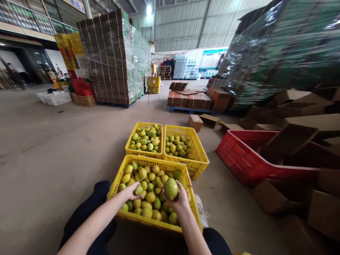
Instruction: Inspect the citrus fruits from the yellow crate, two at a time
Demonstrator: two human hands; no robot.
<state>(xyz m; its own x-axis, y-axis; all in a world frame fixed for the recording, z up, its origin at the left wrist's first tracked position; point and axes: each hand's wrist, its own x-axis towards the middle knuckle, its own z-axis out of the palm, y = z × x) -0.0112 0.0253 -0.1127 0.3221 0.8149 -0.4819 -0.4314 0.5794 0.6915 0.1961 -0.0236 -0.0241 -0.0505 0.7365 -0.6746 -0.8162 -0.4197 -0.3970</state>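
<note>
A large green lemon (171, 188) rests in my right hand (181, 200), its thumb and fingers curled round the fruit. My left hand (130, 192) is closed on a smaller yellow-green lemon (138, 190), thumb on top and fingers below. Both hands are over the near yellow crate (151, 221), which is filled with yellow and green lemons (150, 197). Behind it stand the back left yellow crate (145, 153), heaped with similar fruit, and the back right yellow crate (201, 153), which holds fewer.
To the right, a red crate (239, 156) holds cardboard, with open cardboard boxes (276, 196) strewn around it. Flattened cartons (177, 100) lie on a blue pallet ahead. Wrapped stacks (106, 60) rise behind. My legs flank the near crate, a white shoe (201, 209) beside its right side.
</note>
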